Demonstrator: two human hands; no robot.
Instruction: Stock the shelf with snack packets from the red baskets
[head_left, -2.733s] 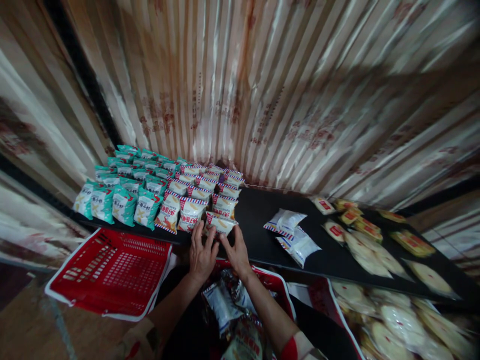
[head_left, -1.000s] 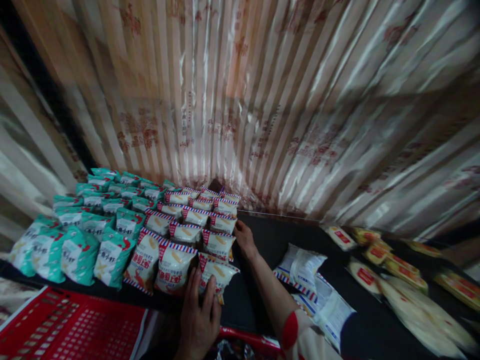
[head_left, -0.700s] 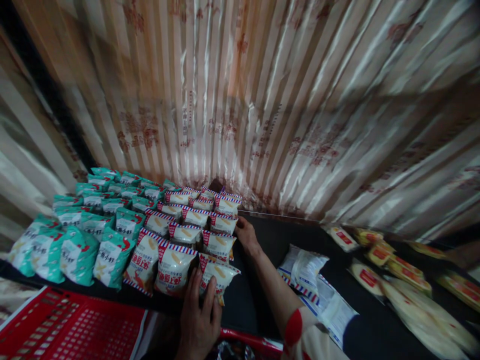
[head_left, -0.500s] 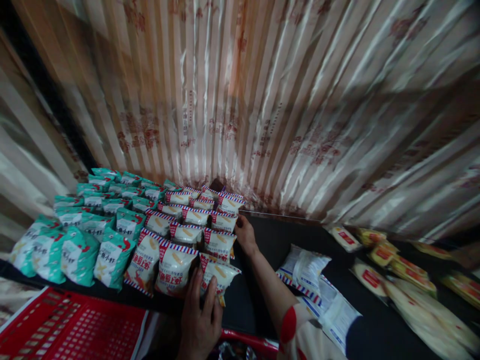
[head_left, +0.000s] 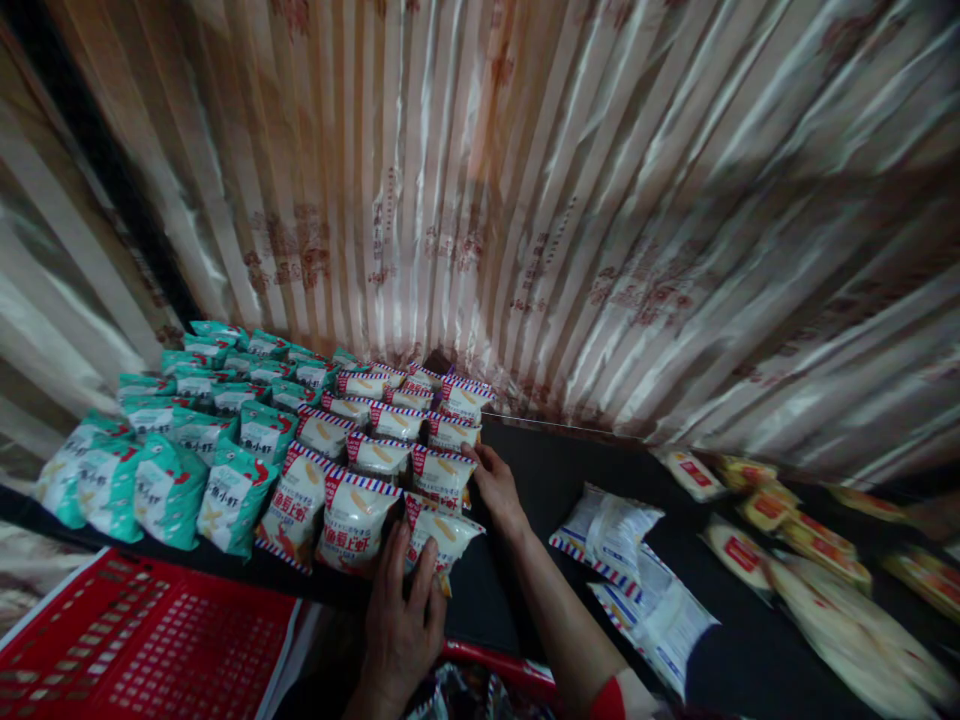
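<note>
Left hand [head_left: 401,625]: lower centre of frame, fingers spread flat on the nearest white striped-edge snack packet [head_left: 439,535], gripping nothing. Right hand [head_left: 495,485]: just right of it, fingers loosely together against the side of the next white packet [head_left: 442,475] up that row. Green snack packets [head_left: 169,450]: centre left. Black surface [head_left: 540,475]. Red basket [head_left: 142,645]: lower left. Loose white packets [head_left: 611,525]: centre right.
</note>
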